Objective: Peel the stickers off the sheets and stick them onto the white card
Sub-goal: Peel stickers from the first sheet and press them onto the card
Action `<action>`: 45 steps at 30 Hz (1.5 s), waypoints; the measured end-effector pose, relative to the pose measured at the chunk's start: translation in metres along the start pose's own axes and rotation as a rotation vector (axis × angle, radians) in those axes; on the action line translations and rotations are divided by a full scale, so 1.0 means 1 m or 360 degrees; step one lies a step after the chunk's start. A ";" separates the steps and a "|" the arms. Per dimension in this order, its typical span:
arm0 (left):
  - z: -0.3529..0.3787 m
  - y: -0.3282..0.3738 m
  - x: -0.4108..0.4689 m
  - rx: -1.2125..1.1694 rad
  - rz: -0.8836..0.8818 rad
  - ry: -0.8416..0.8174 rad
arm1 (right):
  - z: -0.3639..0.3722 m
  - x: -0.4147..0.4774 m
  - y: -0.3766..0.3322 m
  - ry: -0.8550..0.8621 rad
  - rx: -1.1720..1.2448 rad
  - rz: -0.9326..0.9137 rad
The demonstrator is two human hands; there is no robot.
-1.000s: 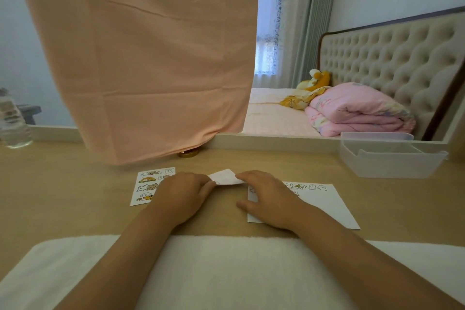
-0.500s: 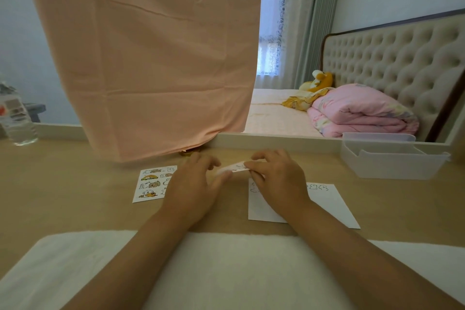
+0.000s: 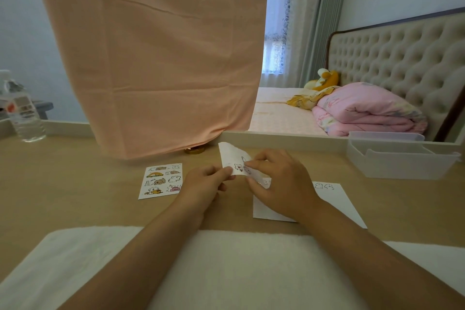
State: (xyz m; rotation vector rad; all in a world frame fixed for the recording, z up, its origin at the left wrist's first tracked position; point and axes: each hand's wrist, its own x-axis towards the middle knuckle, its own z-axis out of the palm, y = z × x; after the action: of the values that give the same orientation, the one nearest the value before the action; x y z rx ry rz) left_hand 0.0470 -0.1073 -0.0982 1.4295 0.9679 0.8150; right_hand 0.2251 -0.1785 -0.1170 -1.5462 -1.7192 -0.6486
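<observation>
Lifted off the bench (image 3: pixel 75 184) since before, the small white sticker sheet (image 3: pixel 232 158) was pinched by the left hand (image 3: pixel 203 187) while the right hand (image 3: pixel 281 184) picked at a sticker, needing a clean peel.

bare table (image 3: pixel 75 184) left, clear bin (image 3: pixel 400 161) (far right)

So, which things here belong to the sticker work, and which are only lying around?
Belong to the job:
- small white sticker sheet held in both hands
- colourful sticker sheet lying flat
- white card with some stickers on it

Just lying about:
- clear plastic water bottle
- translucent plastic bin
- white towel
</observation>
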 end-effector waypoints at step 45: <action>0.007 -0.009 -0.001 0.0293 0.0640 -0.0002 | -0.010 0.016 -0.020 -0.0239 0.0849 0.0820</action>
State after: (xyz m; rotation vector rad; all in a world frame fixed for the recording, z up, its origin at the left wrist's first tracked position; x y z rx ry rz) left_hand 0.0519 -0.1115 -0.1074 1.8186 0.7783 1.0362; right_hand 0.2064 -0.1791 -0.0965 -1.5669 -1.3537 0.1802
